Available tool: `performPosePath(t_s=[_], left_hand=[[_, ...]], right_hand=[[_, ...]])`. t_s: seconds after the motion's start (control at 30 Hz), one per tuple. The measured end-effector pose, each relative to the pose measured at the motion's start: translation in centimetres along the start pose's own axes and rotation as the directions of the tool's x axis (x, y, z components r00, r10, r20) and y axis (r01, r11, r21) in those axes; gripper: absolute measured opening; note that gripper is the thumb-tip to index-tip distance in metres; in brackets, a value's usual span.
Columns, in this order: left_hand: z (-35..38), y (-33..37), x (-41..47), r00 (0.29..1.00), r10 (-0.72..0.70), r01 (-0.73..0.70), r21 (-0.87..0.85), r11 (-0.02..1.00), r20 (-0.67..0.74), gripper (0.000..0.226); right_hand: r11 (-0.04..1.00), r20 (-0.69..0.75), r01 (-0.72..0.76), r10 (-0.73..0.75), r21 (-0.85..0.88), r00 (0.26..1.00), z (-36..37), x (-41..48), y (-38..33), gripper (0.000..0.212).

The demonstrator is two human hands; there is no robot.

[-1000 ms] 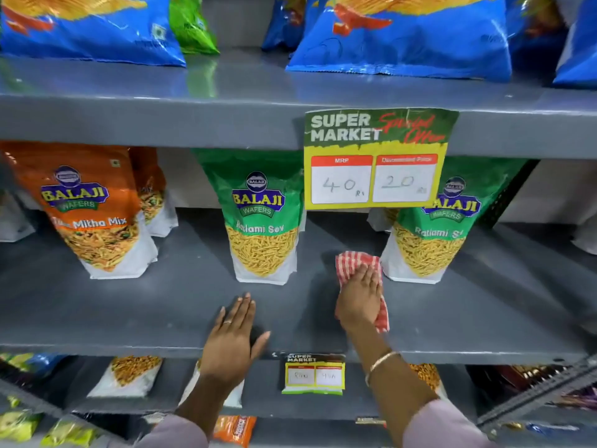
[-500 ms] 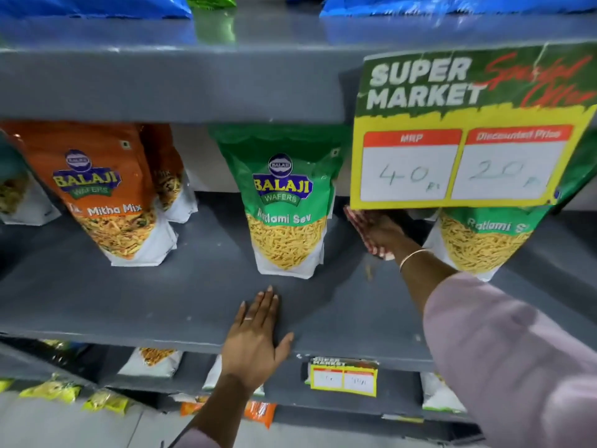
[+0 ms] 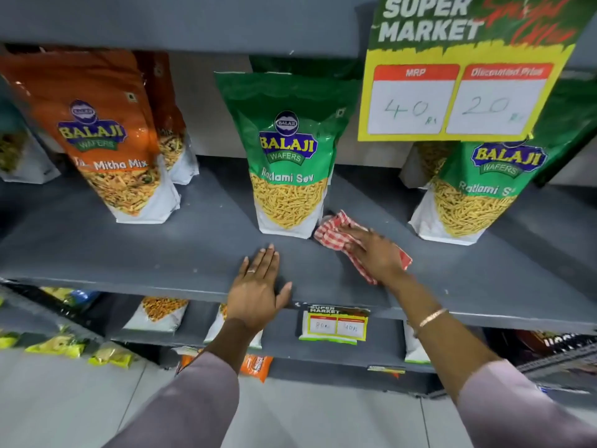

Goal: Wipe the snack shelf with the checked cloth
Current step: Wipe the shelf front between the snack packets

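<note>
Checked cloth (image 3: 336, 232) lies on the grey shelf (image 3: 129, 253), touching the green Ratlami Sev bag (image 3: 287, 156). I see my right hand (image 3: 376, 253) pressing it flat, fingers extended; my left hand (image 3: 258, 289) rests open, empty, at the shelf's edge.

Checked cloth (image 3: 332, 232) half under right hand (image 3: 376, 253); price sign (image 3: 465, 66) top cut off.

Both arms reached forward, pale pink sleeves pushed up past the wrists. The left hand (image 3: 256, 294) lay flat and palm down, fingers together, thumb out to the side, a ring on one finger. The right hand (image 3: 376, 253) was pressed flat too, fingers angled left, thin bangle on that wrist.
</note>
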State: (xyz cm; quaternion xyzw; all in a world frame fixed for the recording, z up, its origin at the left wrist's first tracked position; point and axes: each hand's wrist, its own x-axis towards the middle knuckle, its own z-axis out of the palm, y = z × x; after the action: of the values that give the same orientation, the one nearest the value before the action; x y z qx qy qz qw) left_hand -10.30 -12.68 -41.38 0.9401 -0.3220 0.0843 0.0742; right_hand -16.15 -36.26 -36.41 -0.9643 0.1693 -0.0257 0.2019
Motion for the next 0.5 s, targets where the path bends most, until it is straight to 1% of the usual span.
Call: performPosePath(t_s=[0.1, 0.17, 0.2, 0.23, 0.27, 0.3, 0.33, 0.37, 0.4, 0.43, 0.47, 0.5], left_hand=[[-0.1, 0.1, -0.1, 1.0, -0.009, 0.009, -0.025, 1.0, 0.007, 0.062], [-0.2, 0.1, 0.0, 1.0, -0.005, 0.005, -0.045, 0.999, -0.005, 0.061], [-0.1, 0.1, -0.1, 1.0, -0.001, 0.0, -0.052, 0.999, -0.014, 0.06], [0.0, 0.1, -0.1, 1.0, 0.005, -0.006, -0.059, 0.998, -0.018, 0.059], [0.0, 0.0, -0.2, 1.0, 0.008, -0.01, -0.064, 0.998, -0.021, 0.059], [0.2, 0.0, -0.2, 1.0, 0.006, -0.008, -0.07, 0.998, -0.024, 0.059], [0.3, 0.0, -0.1, 1.0, 0.003, -0.005, -0.076, 0.997, -0.03, 0.059], [0.4, 0.0, 0.0, 0.999, 0.001, -0.003, -0.077, 0.997, -0.036, 0.059], [0.5, 0.0, 0.0, 0.999, 0.001, -0.004, -0.073, 0.997, -0.041, 0.059], [0.6, 0.0, 0.0, 0.999, 0.001, -0.004, -0.066, 0.998, -0.042, 0.06], [0.6, 0.1, 0.0, 0.999, 0.004, -0.006, -0.06, 0.998, -0.044, 0.06], [0.6, 0.1, 0.0, 0.999, 0.006, -0.008, -0.057, 0.998, -0.046, 0.06]], right_hand=[[0.997, -0.002, 0.055, -0.055, 0.053, 0.998, 0.4, -4.8, -1.0, 0.035], [0.989, 0.043, 0.082, -0.088, 0.126, 0.995, 0.3, -7.6, -1.4, 0.034], [0.974, 0.114, 0.075, -0.101, 0.213, 0.988, 0.0, -8.9, -1.5, 0.034], [0.939, 0.209, 0.046, -0.124, 0.34, 0.97, -0.5, -9.9, -1.7, 0.031], [0.878, 0.306, -0.011, -0.155, 0.479, 0.939, -1.2, -10.4, -1.7, 0.027], [0.807, 0.357, -0.07, -0.179, 0.586, 0.917, -2.2, -10.3, -1.7, 0.023], [0.756, 0.337, -0.1, -0.165, 0.646, 0.927, -3.3, -9.5, -1.6, 0.021], [0.721, 0.243, -0.097, -0.103, 0.687, 0.964, -4.1, -8.1, -1.4, 0.017], [0.733, 0.112, -0.075, -0.001, 0.676, 0.994, -4.8, -6.1, -0.9, 0.017], [0.78, -0.018, -0.056, 0.086, 0.623, 0.996, -5.0, -3.9, -0.3, 0.021], [0.842, -0.112, -0.051, 0.131, 0.537, 0.985, -4.9, -1.6, 0.2, 0.025], [0.898, -0.145, -0.077, 0.154, 0.434, 0.977, -4.4, 0.4, 0.5, 0.029]])
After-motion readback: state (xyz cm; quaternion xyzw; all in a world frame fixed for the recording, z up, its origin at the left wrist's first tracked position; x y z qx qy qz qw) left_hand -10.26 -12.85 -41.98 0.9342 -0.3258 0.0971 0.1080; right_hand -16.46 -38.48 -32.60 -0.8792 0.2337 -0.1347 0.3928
